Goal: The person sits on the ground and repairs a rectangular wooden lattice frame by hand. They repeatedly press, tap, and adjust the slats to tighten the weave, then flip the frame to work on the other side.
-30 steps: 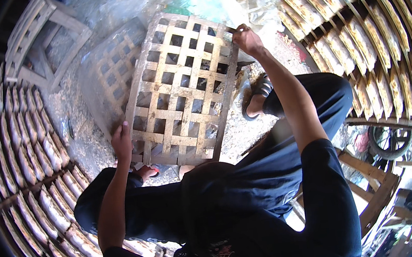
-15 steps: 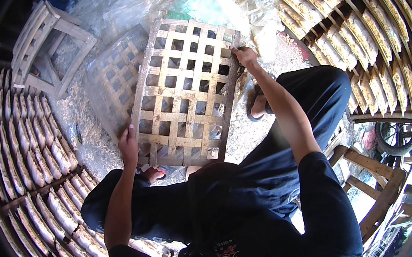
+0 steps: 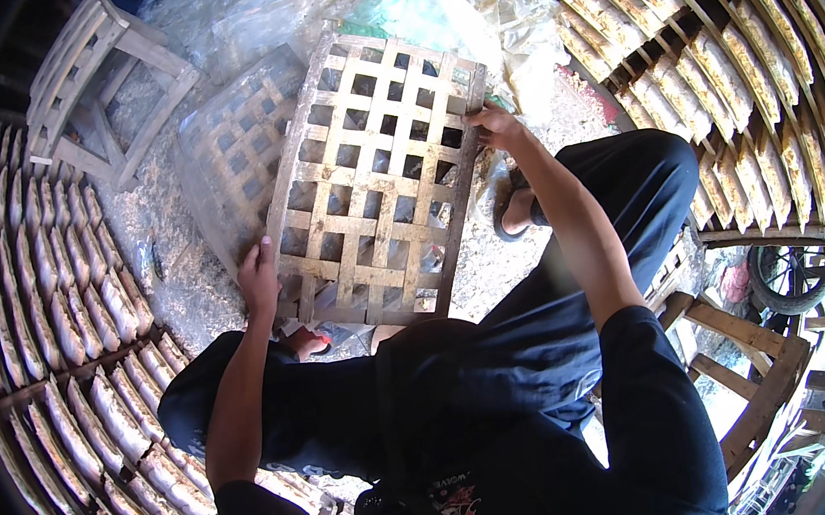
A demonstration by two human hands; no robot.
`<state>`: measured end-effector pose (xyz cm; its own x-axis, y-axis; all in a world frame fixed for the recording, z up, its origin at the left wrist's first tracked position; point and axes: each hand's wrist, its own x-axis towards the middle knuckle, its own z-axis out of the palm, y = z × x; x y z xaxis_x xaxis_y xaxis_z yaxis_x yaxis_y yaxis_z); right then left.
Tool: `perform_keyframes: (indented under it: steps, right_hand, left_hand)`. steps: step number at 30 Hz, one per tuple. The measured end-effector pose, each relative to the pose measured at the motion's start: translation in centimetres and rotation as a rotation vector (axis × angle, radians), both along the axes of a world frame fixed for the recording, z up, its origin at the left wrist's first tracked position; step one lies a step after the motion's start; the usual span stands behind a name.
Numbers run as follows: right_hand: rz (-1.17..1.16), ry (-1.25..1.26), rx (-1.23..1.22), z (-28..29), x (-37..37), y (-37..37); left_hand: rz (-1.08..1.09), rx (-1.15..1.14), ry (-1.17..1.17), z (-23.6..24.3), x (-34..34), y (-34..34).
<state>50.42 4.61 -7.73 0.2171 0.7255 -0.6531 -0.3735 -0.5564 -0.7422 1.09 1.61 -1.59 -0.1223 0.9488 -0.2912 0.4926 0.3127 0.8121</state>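
Note:
In front of me a wooden lattice tray (image 3: pixel 373 204) of woven flat slats in a frame is held tilted between both hands. My left hand (image 3: pixel 258 279) grips its left side rail near the lower corner, thumb on top. Higher up, my right hand (image 3: pixel 496 126) is closed round the right side rail. Left of it, a second lattice tray (image 3: pixel 237 140), covered in hazy clear plastic, lies partly behind the held one. The undersides of both hands' grips are hidden.
A small wooden stool-like frame (image 3: pixel 118 82) stands at far left. Crumpled clear plastic sheeting (image 3: pixel 246 12) spreads at the back. Racks of slatted pieces rise on the left (image 3: pixel 61 264) and right (image 3: pixel 714 65). A wooden frame (image 3: pixel 765 401) and a wheel (image 3: pixel 787 278) stand at right.
The lattice tray has shifted slightly up and to the right in the picture. Both hands keep hold of its side rails.

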Motion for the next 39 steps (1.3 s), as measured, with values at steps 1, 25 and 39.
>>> perform_keyframes:
  steps: [1, 25, 39]
  right_hand:
    - [0.023, -0.035, -0.028, 0.3, -0.2, -0.2]
    - [0.419, -0.494, -0.202, 4.6, -4.2, -3.1]
    - [0.793, -1.734, 0.144, 2.7, -5.2, -5.9]
  left_hand:
    - [0.004, 0.006, 0.010, 0.0, 0.2, 0.0]
    - [-0.002, 0.036, 0.065, 0.0, 0.0, 0.1]
    - [-0.057, 0.142, 0.117, -0.6, -0.3, 0.0]
